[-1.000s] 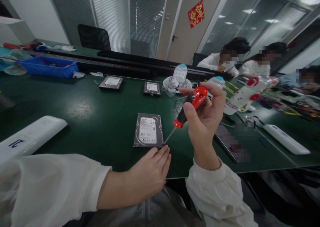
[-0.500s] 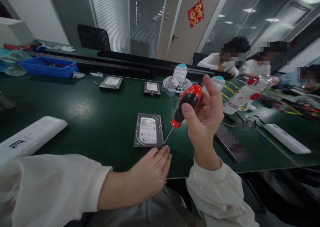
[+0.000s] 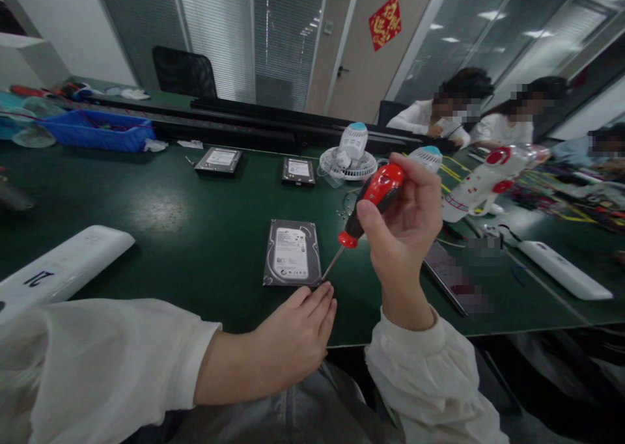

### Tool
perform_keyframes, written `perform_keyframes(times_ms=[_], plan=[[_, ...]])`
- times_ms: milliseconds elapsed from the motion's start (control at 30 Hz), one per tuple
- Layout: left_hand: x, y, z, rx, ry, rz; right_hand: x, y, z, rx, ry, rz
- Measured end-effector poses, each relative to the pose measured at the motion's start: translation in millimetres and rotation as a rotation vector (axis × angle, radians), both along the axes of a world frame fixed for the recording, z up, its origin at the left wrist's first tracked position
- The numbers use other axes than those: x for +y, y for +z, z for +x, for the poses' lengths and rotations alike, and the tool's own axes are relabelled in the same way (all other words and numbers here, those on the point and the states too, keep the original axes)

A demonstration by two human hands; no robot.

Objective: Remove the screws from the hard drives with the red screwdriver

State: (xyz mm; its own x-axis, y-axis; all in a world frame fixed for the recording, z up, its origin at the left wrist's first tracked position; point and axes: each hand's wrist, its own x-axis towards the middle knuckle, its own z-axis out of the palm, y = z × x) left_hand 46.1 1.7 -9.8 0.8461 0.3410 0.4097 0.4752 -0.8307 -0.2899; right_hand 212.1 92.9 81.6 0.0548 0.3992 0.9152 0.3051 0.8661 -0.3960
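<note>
The screwdriver (image 3: 349, 237) tip is too small to tell.

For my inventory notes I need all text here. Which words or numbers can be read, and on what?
"21": dark digits on the white oblong device at left.
Label on the near hard drive at the screwdriver tip: too small.
Labels on far left hard drive and far right hard drive: too small.
Gold characters on the red door sign: blurred.

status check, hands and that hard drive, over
Right hand gripping screwdriver, tip at near right corner of hard drive. Left hand open, fingertips at its near edge. Nothing between tool and drive.
</note>
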Motion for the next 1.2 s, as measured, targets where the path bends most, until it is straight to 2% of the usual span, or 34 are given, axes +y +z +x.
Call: perform_keyframes(times_ms=[133,233,467,667,800,1100,1200], plan=[[-1,0.8,0,0.0,0.005,0.003,1,-1.0,2,-0.004,0.117,-0.053],[-2,1.6,-1,-0.002,0.005,0.006,1,-0.6,1,-0.017,0.141,-0.063],[0,0.8,0,0.019,0.014,0.002,0,0.9,1,0.004,-0.066,0.034],[0,-0.1,-1,0.007,0.001,-0.003,2,-2.4,4,-0.06,-0.002,-0.104],[-1,0.6,-1,0.007,-0.001,-0.003,-3,-0.1,-1,-0.047,0.032,-0.096],[0,-0.1,-1,0.01,-0.003,0.002,-7,0.1,0,-0.16,-0.076,-0.07],[-1,0.2,-1,0.012,-0.002,-0.008,-8,-0.9,1,-0.183,-0.098,-0.106]])
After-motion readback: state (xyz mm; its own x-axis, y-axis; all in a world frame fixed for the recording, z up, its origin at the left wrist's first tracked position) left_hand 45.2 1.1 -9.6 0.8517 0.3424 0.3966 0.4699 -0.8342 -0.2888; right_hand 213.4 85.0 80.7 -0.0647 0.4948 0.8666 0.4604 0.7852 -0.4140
